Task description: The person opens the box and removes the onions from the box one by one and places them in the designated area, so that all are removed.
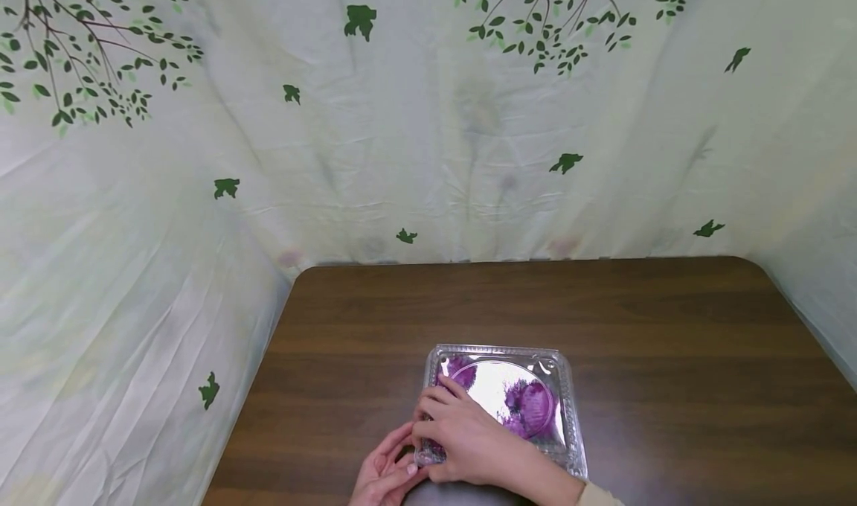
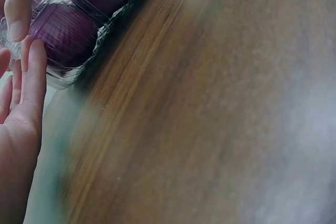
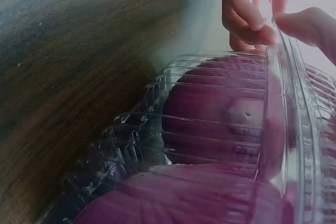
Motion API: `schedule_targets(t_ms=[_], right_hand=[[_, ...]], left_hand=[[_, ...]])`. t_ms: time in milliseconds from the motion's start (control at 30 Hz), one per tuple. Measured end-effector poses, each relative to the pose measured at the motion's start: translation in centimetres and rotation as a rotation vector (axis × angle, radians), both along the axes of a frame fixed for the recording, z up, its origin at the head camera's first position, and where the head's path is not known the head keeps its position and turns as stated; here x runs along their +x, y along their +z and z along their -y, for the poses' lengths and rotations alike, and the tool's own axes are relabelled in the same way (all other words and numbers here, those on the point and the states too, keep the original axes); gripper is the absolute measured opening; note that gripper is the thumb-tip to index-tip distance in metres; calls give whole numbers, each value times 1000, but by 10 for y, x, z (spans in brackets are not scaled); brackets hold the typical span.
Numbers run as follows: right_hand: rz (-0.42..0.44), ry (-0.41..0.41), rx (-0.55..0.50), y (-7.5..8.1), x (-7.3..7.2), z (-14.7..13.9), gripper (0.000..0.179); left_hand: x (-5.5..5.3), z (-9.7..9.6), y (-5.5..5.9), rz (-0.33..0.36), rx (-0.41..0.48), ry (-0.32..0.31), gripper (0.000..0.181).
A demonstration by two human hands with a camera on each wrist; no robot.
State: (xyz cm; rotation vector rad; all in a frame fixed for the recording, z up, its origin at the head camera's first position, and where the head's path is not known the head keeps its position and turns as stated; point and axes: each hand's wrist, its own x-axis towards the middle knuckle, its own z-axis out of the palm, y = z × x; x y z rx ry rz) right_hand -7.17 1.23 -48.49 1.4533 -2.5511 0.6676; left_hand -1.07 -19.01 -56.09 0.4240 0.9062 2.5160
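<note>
A clear plastic clamshell container (image 1: 574, 439) lies near the table's front edge. Through its ribbed sides I see purple red onions (image 3: 210, 114), also visible in the left wrist view as a dark onion (image 2: 65, 35). My right hand (image 1: 469, 435) reaches over the lid and grips the near left corner, its fingers along the left side and its thumb at the front. From the left, my left hand (image 1: 388, 469) pinches the same corner, its fingers (image 2: 35, 77) extended and touching the plastic. The exact contact under the right hand is hidden.
The brown wooden table (image 1: 669, 327) extends behind and to both sides of the container. A pale curtain (image 1: 415, 134) with printed leaves and birds hangs behind the table and along its sides.
</note>
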Motion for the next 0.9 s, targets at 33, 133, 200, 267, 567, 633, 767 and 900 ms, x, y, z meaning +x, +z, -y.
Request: schedule_targets(t_ms=[33, 133, 200, 267, 567, 633, 767, 900], right_hand=[[2, 8, -1, 0, 0, 0, 24], [16, 33, -19, 0, -1, 1, 20], [25, 44, -32, 0, -2, 1, 19], [38, 55, -42, -1, -2, 0, 19], [51, 90, -35, 0, -3, -3, 17], [52, 99, -37, 0, -3, -4, 17], [56, 112, -44, 0, -4, -4, 17], [62, 120, -50, 0, -5, -4, 14]], left_hand=[[0, 0, 0, 2, -1, 4, 61], [-1, -1, -1, 3, -15, 19, 61], [-1, -2, -2, -6, -20, 27, 61], [-2, -3, -2, -11, -26, 31, 61], [-2, -6, -2, -13, -69, 46, 59], [-3, -7, -2, -25, -56, 44, 60], [-4, -7, -4, -51, -34, 38, 61], [-5, -6, -4, -90, -25, 30, 62]])
